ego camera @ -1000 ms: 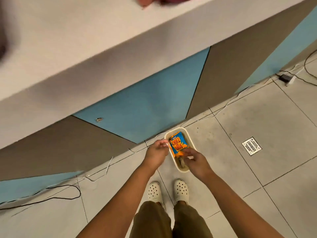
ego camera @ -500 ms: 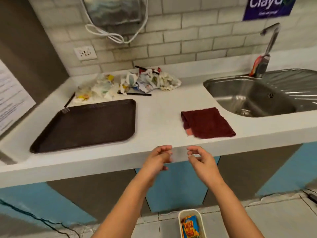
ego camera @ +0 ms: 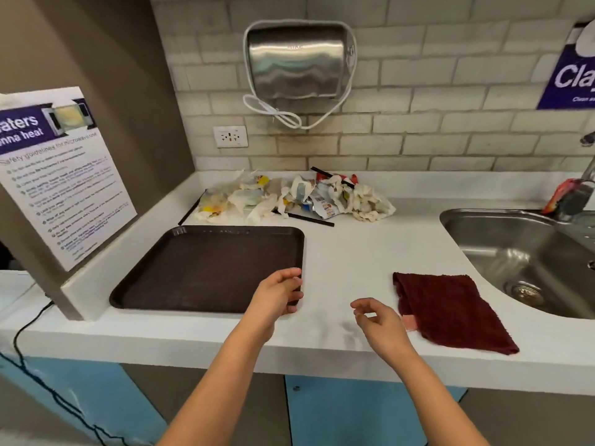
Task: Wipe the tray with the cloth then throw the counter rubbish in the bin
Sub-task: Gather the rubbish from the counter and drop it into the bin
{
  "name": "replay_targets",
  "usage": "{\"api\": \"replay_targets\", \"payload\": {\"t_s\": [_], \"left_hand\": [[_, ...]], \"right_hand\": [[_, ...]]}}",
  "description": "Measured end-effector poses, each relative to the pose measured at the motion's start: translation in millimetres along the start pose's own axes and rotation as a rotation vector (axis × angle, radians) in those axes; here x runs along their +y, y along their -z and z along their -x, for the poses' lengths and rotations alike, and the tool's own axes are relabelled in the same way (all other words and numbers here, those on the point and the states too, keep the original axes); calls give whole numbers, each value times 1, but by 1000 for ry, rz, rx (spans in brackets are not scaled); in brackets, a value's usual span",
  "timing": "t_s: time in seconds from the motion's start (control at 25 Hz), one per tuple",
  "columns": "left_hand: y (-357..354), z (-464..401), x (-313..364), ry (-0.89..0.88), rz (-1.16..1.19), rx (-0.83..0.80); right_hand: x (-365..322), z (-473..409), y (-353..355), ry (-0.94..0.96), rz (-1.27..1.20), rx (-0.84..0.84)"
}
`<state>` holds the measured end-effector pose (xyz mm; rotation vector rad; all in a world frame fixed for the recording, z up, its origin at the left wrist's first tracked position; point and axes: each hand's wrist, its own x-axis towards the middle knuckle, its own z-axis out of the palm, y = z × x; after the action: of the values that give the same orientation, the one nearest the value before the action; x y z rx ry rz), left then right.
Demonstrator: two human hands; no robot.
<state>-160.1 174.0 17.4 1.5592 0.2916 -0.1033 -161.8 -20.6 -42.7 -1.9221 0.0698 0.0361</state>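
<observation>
— Both hands have risen from below the counter edge to above the counter (ego camera: 338, 252) since half a second ago. Where are they?

— Left hand (ego camera: 277, 292) hovers at the near right corner of the dark brown tray (ego camera: 199, 268), fingers loosely curled; whether it touches the rim cannot be told. Right hand (ego camera: 378, 323) hangs over bare counter, fingers relaxed and holding nothing, just left of the cloth (ego camera: 447, 312). The two hands are apart.

— And the cloth?

— Dark red, folded, lying flat near the front edge, between the tray and the steel sink (ego camera: 521, 262), untouched.

— The rubbish?

— Crumpled wrappers, tissues and plastic, the rubbish (ego camera: 296, 197) sits heaped at the back of the counter against the brick wall, just behind the tray. A black straw (ego camera: 310, 219) lies at its front edge.

— Anything else in shot?

— A steel hand dryer (ego camera: 297, 59) on the wall above a socket (ego camera: 230, 136), and a printed notice (ego camera: 64, 175) on the left partition.
</observation>
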Motion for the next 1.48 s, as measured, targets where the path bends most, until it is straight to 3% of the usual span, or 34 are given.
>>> {"api": "replay_targets", "payload": {"t_s": [0.44,0.8,0.92,1.12,1.24,1.36,1.48], "left_hand": [[85,-165,45,-23,-8,284],[117,-295,53,36,-4,209],[121,-338,47,-52,-218,207],[107,-384,39,-419,-837,54],[98,-401,31,-401,-1213,-46],[96,-409,21,-304,-1283,-69],[100,-417,15,-268,-1148,-60]], "right_hand": [[-28,-147,-45,-17,218,32],[-40,-261,-65,-11,496,53],[-42,-289,-76,31,629,22],[-47,-335,-102,51,809,-65],[-49,-351,-116,-1,980,-88],[-45,-356,-122,-37,1090,-29],[-40,-356,-123,-65,1111,-24]]}}
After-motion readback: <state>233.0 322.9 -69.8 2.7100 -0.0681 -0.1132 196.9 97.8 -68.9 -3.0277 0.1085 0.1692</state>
